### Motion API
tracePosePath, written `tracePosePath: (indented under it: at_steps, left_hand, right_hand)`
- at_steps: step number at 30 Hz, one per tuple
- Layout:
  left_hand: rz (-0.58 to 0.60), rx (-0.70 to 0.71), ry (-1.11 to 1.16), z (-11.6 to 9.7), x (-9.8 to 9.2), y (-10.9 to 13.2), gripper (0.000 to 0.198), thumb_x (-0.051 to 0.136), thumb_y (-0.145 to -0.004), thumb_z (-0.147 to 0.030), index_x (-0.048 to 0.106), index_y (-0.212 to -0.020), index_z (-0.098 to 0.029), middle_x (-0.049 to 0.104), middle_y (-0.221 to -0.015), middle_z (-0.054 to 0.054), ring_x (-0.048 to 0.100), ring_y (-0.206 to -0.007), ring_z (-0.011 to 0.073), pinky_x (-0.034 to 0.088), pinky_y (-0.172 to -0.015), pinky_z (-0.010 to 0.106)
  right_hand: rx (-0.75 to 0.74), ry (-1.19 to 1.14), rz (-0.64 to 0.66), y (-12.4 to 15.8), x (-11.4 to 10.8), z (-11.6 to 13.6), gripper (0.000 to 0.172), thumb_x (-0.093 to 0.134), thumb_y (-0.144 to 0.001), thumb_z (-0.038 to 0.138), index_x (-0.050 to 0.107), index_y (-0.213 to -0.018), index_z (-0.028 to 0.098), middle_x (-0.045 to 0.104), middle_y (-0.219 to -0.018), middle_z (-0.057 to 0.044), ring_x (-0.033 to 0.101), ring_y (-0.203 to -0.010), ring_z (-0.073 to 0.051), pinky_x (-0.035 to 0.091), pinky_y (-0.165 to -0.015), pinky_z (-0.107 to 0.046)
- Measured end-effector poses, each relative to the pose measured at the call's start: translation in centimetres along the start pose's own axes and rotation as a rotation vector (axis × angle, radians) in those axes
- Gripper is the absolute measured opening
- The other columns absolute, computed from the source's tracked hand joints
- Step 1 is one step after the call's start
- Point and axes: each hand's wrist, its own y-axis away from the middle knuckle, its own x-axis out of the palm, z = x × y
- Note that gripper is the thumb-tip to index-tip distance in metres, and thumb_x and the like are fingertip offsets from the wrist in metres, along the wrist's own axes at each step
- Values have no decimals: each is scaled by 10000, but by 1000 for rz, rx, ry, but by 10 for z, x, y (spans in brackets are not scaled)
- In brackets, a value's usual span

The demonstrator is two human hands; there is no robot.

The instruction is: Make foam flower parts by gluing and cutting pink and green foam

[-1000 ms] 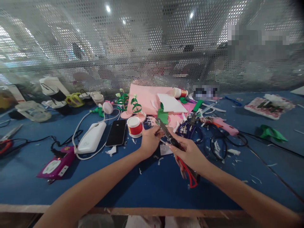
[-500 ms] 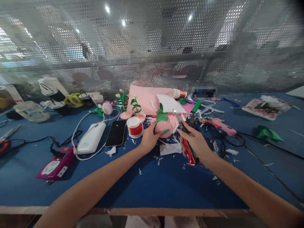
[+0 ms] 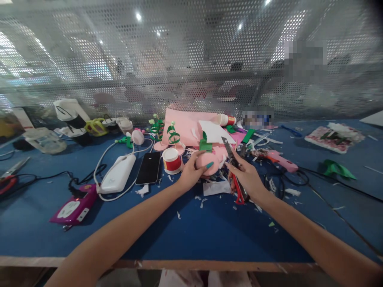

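My left hand [image 3: 191, 171] is closed on the edge of a round pink disc [image 3: 207, 162], thumb across its face. A green strip [image 3: 206, 146] lies just behind the disc. My right hand [image 3: 247, 179] is wrapped round a dark box cutter [image 3: 229, 150], its blade pointing up and left, apart from the disc. Under that hand shows a red handle [image 3: 239, 195], perhaps of scissors; I cannot tell whether it is held too. A red and white paper cup [image 3: 172, 161] stands left of my left hand. White paper scrap [image 3: 216, 187] lies between the hands.
Pink sheets [image 3: 185, 123] and a white sheet [image 3: 217, 133] lie behind my hands. Left are a black phone [image 3: 149, 168], a white power bank [image 3: 118, 173] and a purple power strip [image 3: 73, 207]. A pink glue gun [image 3: 283, 160] with a cord lies right. Perforated metal [image 3: 179, 79] rises behind.
The box cutter's blade has swung more upright and clear of the disc. The disc is tilted slightly differently in my left hand. The whole view has shifted a little.
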Motion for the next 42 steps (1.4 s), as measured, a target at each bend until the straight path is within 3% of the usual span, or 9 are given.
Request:
tracePosePath:
  at_steps: [5,10,15,22,29,33,37,40,42]
  left_hand:
    - [-52,-55,73,0,-1,-1,580,710,-653,-253,452,-1173,-244,485,-1199,86,625,-748,163,595,-534,313]
    - [-123,-88,144,-3,-1,-3,550,708,-655,-239,459,-1146,-244,534,-1132,67,624,-685,135,585,-519,285]
    - [-234,-122,257,-6,-2,-6,494,696,-677,-207,483,-1123,-230,541,-1174,63,636,-792,149,588,-580,256]
    - [-237,-175,331,-7,-2,-6,416,719,-645,-162,508,-1004,-174,592,-1119,79,649,-807,167,598,-630,300]
    - [-289,-155,297,-7,-1,-6,367,682,-672,-132,512,-995,-167,598,-1061,64,622,-866,151,564,-617,227]
    - [-204,-141,318,-6,-1,-5,469,658,-688,-148,497,-1121,-227,548,-1193,55,607,-946,170,557,-687,274]
    - [-126,-41,117,-1,-3,-4,597,714,-648,-233,478,-1195,-197,505,-1275,100,523,-1120,236,470,-909,382]
    - [-77,166,-251,-2,-3,1,827,805,-525,-259,430,-1259,-175,459,-1310,133,407,-1236,288,311,-1052,458]
    - [-89,275,-483,-5,-2,7,880,812,-514,-292,399,-1284,-183,434,-1315,137,366,-1258,299,263,-1070,480]
  right_hand:
    - [-9,73,63,1,1,2,860,629,-739,336,165,-1460,270,555,-545,84,523,-317,-126,476,-309,-263]
    - [-8,-35,134,8,4,11,897,664,-699,308,180,-1455,294,558,-573,84,525,-338,-116,494,-325,-272]
    - [68,-104,215,14,7,13,869,664,-715,322,205,-1452,280,605,-612,50,563,-384,-150,531,-382,-333]
    - [41,-91,160,7,6,0,812,669,-714,289,278,-1426,313,643,-725,41,650,-679,-171,571,-727,-394]
    - [-229,100,-31,-2,0,-3,780,627,-748,275,254,-1433,286,677,-988,-2,644,-833,-182,526,-812,-382]
    - [-167,-19,7,3,3,6,833,663,-722,307,240,-1439,266,675,-1051,-14,641,-924,-212,521,-840,-396]
    - [3,-201,124,8,8,9,898,701,-689,313,213,-1442,284,669,-1088,-4,652,-931,-213,526,-855,-409]
    - [27,-222,100,7,8,8,855,711,-677,286,284,-1419,302,660,-1112,6,647,-954,-205,534,-848,-380]
    - [48,-237,95,6,8,7,819,710,-672,282,334,-1399,295,661,-1109,-2,662,-913,-216,553,-804,-388]
